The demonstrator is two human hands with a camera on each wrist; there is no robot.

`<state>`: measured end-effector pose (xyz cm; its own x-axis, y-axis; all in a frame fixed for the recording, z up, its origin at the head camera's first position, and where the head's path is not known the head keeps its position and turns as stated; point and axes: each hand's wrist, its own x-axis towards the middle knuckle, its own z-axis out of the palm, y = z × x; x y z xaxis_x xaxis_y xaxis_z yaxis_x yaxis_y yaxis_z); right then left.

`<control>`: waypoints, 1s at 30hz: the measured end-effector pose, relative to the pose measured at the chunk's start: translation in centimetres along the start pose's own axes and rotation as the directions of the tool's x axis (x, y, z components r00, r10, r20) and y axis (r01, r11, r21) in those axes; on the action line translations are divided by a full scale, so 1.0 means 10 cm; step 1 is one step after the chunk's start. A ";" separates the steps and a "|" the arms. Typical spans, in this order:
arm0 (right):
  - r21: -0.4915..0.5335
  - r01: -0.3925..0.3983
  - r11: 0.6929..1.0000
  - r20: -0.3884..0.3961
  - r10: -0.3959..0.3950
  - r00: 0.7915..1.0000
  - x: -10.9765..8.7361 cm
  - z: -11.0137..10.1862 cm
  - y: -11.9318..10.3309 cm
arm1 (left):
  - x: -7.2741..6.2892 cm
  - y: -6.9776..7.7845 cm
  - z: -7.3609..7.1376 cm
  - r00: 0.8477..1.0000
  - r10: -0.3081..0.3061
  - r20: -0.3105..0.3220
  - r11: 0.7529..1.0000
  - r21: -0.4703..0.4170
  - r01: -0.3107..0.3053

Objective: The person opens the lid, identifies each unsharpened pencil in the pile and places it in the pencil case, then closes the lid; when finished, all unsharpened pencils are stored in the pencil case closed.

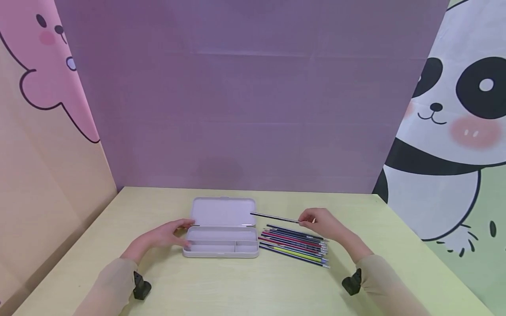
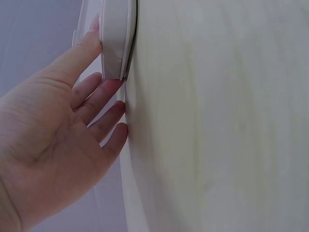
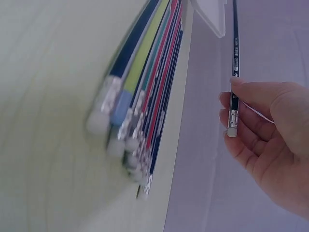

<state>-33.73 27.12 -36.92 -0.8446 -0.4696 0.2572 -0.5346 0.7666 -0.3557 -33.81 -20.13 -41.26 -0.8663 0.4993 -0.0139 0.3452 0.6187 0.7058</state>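
An open white pencil case (image 1: 247, 254) lies on the table, its lid tipped back and its tray divided into compartments. At the case's left end, my left hand (image 1: 171, 234) holds it, thumb over the near corner and fingers toward the hinge side; the left wrist view shows the thumb on the case (image 2: 113, 53). My right hand (image 1: 322, 221) pinches a dark pencil (image 3: 235, 63) near its white eraser end, between thumb and fingers. The pencil is raised, and its far end overlaps the lid's right edge in the head view.
Right of the case lies a bundle of pencils (image 1: 294, 245) in dark blue, red and yellow-green, eraser ends toward the right. The pale wooden table (image 1: 221, 285) ends at a purple backdrop (image 1: 253, 109). Cartoon-printed walls stand on both sides.
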 end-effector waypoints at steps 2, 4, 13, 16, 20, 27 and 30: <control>0.011 -0.008 1.000 0.005 0.008 1.000 0.02 0.03 -0.04 | 0.00 0.00 0.00 1.000 0.002 0.000 1.000 -0.004 -0.002; 0.025 -0.007 1.000 0.008 0.007 1.000 0.04 0.07 -0.09 | 0.00 -0.01 -0.01 1.000 0.007 0.001 1.000 -0.005 -0.007; 0.054 0.034 0.998 0.019 -0.035 0.999 0.18 0.23 -0.25 | 0.00 -0.01 -0.01 1.000 0.001 0.009 1.000 -0.027 -0.001; 0.070 0.033 0.997 0.034 -0.035 0.999 0.23 0.28 -0.32 | 0.00 -0.01 -0.01 1.000 0.001 0.009 0.999 -0.033 0.000; 0.101 0.025 0.995 0.060 -0.031 0.998 0.30 0.34 -0.43 | 0.00 -0.02 0.01 1.000 0.003 0.009 0.999 -0.034 -0.002; 0.126 0.050 0.991 0.093 -0.062 0.994 0.44 0.45 -0.59 | 0.00 -0.01 0.01 1.000 -0.015 0.004 0.999 -0.034 0.015; 0.131 0.076 0.989 0.099 -0.089 0.991 0.51 0.51 -0.66 | -0.01 0.01 0.00 1.000 -0.011 0.006 1.000 -0.021 0.012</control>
<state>-34.62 17.40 -37.87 -0.7925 -0.5770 0.1973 -0.5962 0.6651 -0.4496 -33.68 -20.15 -41.19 -0.8680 0.4959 -0.0263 0.3274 0.6114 0.7204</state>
